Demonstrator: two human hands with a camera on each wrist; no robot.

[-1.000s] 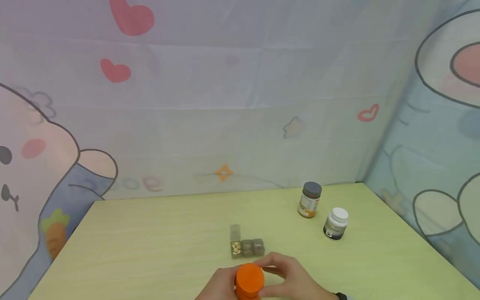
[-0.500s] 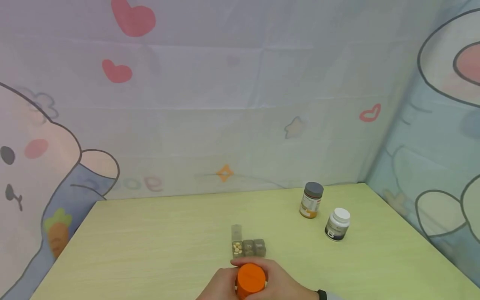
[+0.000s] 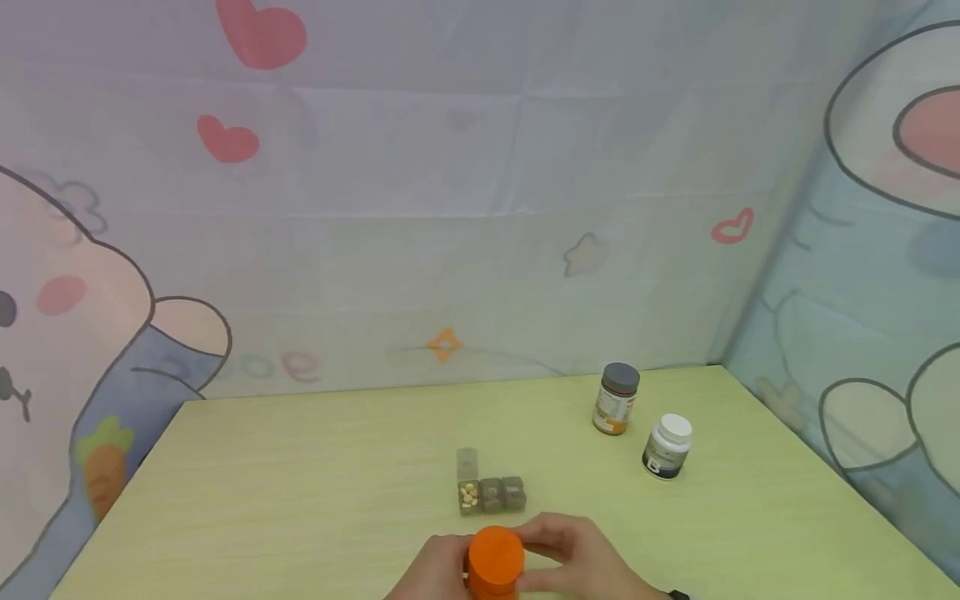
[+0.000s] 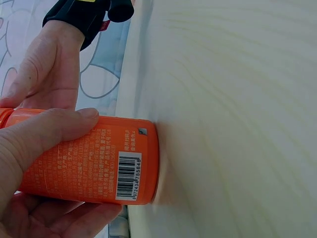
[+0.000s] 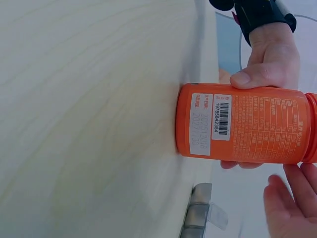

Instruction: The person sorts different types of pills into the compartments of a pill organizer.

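An orange pill bottle (image 4: pixel 109 163) with an orange screw cap (image 3: pixel 497 555) stands upright at the near side of the table. My left hand (image 3: pixel 438 571) grips its body, the thumb lying across the printed label in the left wrist view. At the cap's right side, my right hand (image 3: pixel 581 560) has its thumb and fingertips on the edge; in the right wrist view its fingers (image 5: pixel 303 191) reach the cap end. Behind the bottle lies a small see-through pill organizer (image 3: pixel 491 494). Its left compartment has the lid flipped back and contains pale yellow tablets.
At the back right stands a brown bottle with a grey lid (image 3: pixel 617 400). A white bottle with a dark-banded label (image 3: pixel 667 447) stands nearer and further right. A printed cloth (image 3: pixel 450 183) hangs behind the pale wooden table (image 3: pixel 300 467).
Half a second ago my right hand wrapped further round the cap, its fingers behind it; now it has turned back to the cap's right side. The left hand keeps its grip.
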